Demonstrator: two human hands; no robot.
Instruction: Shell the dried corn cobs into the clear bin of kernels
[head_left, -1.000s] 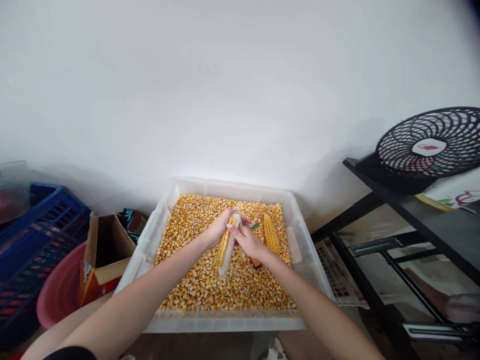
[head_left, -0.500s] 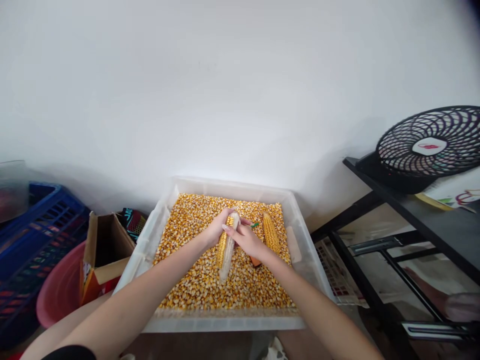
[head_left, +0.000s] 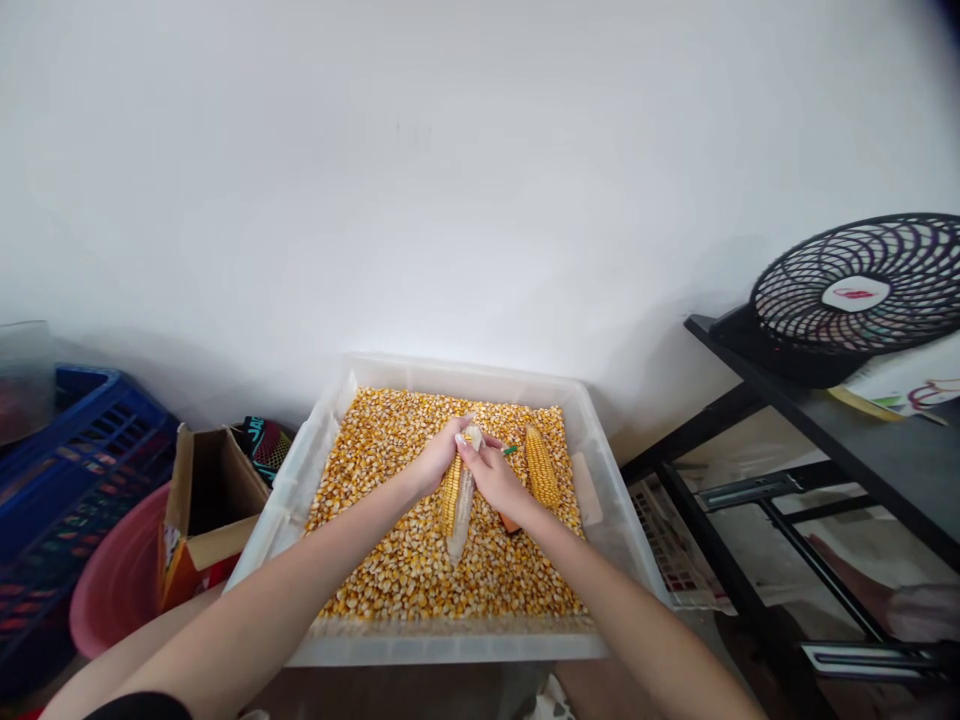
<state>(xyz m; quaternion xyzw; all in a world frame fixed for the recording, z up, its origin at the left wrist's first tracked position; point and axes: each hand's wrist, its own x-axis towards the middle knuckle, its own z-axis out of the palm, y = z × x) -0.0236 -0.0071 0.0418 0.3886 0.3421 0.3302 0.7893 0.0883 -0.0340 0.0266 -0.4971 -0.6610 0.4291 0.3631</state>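
Both hands are closed together around the upper end of corn held over a bed of loose kernels [head_left: 390,580]. Yellow kernels line the left side of this corn cob [head_left: 451,495], and its right side is bare and pale. I cannot tell whether this is one partly stripped cob or two pressed together. My left hand [head_left: 439,455] wraps it from the left. My right hand [head_left: 491,472] grips from the right, its thumb on the upper end. A full ear of corn [head_left: 541,468] lies on the kernels beside my right hand. Near it is an orange-and-green object [head_left: 510,522], mostly hidden.
The kernels fill a translucent plastic bin [head_left: 450,648] against a white wall. On the left are an open cardboard box [head_left: 217,540], a pink basin [head_left: 112,590] and a blue crate [head_left: 75,480]. A black fan [head_left: 859,293] stands on a dark table [head_left: 885,450] at the right.
The lower end of the corn has swung slightly right, and my right thumb has moved up toward the top end. Less of the upper part shows between the hands.
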